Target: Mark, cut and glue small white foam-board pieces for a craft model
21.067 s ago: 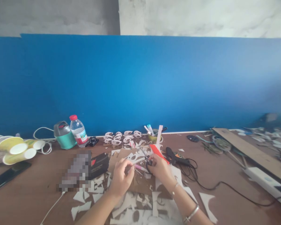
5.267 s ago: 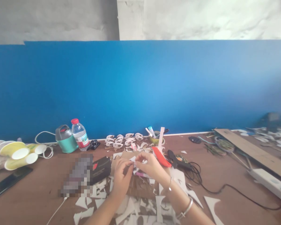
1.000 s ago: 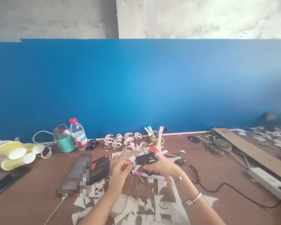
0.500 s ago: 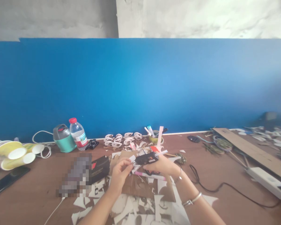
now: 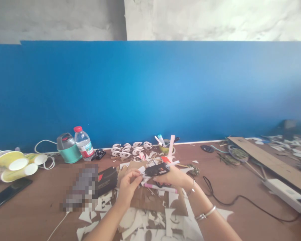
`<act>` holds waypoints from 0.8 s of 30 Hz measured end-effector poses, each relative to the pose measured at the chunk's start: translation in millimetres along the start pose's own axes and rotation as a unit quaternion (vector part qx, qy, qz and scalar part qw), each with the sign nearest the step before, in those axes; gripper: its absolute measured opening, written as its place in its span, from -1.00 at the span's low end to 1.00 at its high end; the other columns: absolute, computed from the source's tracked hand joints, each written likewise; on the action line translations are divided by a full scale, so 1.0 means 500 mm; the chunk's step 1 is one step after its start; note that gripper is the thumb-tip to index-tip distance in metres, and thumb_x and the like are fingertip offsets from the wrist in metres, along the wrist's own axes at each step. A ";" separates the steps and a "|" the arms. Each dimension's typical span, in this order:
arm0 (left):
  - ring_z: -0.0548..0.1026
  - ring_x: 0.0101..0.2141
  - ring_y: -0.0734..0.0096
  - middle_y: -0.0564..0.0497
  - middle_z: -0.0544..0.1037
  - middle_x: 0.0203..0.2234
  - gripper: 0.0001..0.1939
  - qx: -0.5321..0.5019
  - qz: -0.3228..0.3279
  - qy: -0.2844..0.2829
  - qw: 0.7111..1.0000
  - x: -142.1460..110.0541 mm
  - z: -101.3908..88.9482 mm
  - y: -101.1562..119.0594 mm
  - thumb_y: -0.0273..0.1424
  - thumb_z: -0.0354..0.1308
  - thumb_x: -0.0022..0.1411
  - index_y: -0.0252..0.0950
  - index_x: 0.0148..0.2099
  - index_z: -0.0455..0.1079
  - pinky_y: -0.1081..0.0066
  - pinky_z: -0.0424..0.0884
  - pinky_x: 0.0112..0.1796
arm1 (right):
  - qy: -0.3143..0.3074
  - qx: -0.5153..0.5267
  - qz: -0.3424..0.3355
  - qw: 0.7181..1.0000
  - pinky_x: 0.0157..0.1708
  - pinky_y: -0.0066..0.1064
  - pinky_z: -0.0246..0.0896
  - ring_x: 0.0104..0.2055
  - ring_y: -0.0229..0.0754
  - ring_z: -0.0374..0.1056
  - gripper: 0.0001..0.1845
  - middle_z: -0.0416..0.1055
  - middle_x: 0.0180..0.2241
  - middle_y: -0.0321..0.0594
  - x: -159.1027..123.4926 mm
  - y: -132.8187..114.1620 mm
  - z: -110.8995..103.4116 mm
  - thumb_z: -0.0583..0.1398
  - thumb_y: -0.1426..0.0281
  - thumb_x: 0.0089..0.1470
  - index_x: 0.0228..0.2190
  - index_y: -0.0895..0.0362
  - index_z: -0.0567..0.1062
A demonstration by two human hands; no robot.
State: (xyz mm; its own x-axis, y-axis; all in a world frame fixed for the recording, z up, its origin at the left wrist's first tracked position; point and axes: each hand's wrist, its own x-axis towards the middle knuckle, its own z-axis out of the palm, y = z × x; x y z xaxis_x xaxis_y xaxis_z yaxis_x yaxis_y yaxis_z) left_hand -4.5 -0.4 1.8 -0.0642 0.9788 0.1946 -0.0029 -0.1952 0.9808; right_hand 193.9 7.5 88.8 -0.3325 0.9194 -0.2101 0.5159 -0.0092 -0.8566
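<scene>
My right hand (image 5: 174, 177) is wrapped round a black hot glue gun (image 5: 157, 169), with a whitish glue stick (image 5: 173, 163) showing at its back end. The gun's nozzle points left, at the fingers of my left hand (image 5: 130, 182). Between thumb and fingers, my left hand pinches a small white paper piece (image 5: 141, 169), right by the nozzle. Whether nozzle and paper touch I cannot tell. Below both hands lies a brown cardboard sheet (image 5: 150, 201), and a pink marker (image 5: 160, 188) rests across it under the gun.
White paper scraps (image 5: 140, 222) cover the table's front middle. Several white cut-out shapes (image 5: 125, 155) stand along the back beside a pen holder (image 5: 165, 149). At left are a water bottle (image 5: 84, 144), paper cups (image 5: 15, 164) and a phone (image 5: 8, 195). A black cord (image 5: 230, 203) runs to a power strip (image 5: 287, 194) at right.
</scene>
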 end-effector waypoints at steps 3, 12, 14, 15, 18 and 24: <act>0.43 -0.16 0.15 -0.06 0.48 -0.27 -0.82 -0.005 -0.004 -0.003 1.000 0.000 0.000 0.000 -0.27 0.27 0.01 -0.26 -0.49 0.43 0.28 0.25 -0.06 | 0.000 -0.002 0.011 1.000 -0.68 -0.57 -0.01 -0.63 -0.39 0.13 -0.93 0.33 -0.68 -0.41 0.001 0.003 -0.001 0.24 0.44 -0.19 -0.57 0.15 0.41; 0.42 -0.16 0.14 -0.06 0.48 -0.27 -0.83 0.000 0.000 -0.004 1.000 0.000 -0.001 0.005 -0.28 0.26 0.01 -0.26 -0.49 0.43 0.26 0.24 -0.05 | -0.003 -0.011 0.010 1.000 -0.70 -0.57 -0.03 -0.64 -0.40 0.10 -0.91 0.32 -0.68 -0.42 -0.001 0.003 -0.002 0.24 0.42 -0.18 -0.57 0.15 0.39; 0.42 -0.16 0.14 -0.06 0.48 -0.27 -0.82 -0.001 -0.002 -0.005 1.000 0.000 0.000 0.007 -0.27 0.26 0.01 -0.26 -0.49 0.43 0.27 0.25 -0.05 | -0.001 -0.018 0.013 1.000 -0.69 -0.57 -0.03 -0.64 -0.40 0.10 -0.90 0.33 -0.67 -0.41 -0.001 0.003 -0.003 0.23 0.41 -0.18 -0.56 0.15 0.39; 0.42 -0.16 0.14 -0.06 0.48 -0.26 -0.82 -0.001 -0.004 -0.005 1.000 0.000 0.000 0.008 -0.27 0.26 0.01 -0.26 -0.49 0.43 0.27 0.25 -0.05 | -0.001 -0.021 0.014 1.000 -0.69 -0.57 -0.03 -0.64 -0.40 0.10 -0.90 0.33 -0.67 -0.41 -0.001 0.003 -0.003 0.24 0.41 -0.18 -0.57 0.15 0.39; 0.42 -0.15 0.15 -0.06 0.48 -0.26 -0.81 0.000 -0.004 -0.005 1.000 -0.001 0.001 0.009 -0.26 0.26 0.01 -0.26 -0.49 0.43 0.27 0.25 -0.05 | -0.002 -0.023 0.017 1.000 -0.69 -0.57 -0.03 -0.64 -0.40 0.11 -0.88 0.32 -0.67 -0.41 0.000 0.004 -0.005 0.24 0.39 -0.18 -0.58 0.15 0.38; 0.42 -0.15 0.15 -0.07 0.48 -0.26 -0.79 -0.002 -0.004 0.003 1.000 -0.003 0.001 0.011 -0.24 0.27 0.00 -0.27 -0.49 0.42 0.28 0.26 -0.05 | -0.003 -0.022 0.015 1.000 -0.69 -0.56 -0.04 -0.64 -0.39 0.11 -0.87 0.31 -0.67 -0.41 -0.001 0.002 -0.005 0.25 0.39 -0.18 -0.60 0.14 0.37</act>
State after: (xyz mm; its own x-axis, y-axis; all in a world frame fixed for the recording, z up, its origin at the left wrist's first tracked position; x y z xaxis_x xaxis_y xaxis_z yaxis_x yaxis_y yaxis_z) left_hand -3.7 -2.8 6.8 -0.0698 0.9801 0.1858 -0.0068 -0.1867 0.9824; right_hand 196.7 7.8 89.2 -0.3215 0.9166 -0.2376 0.5603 -0.0181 -0.8281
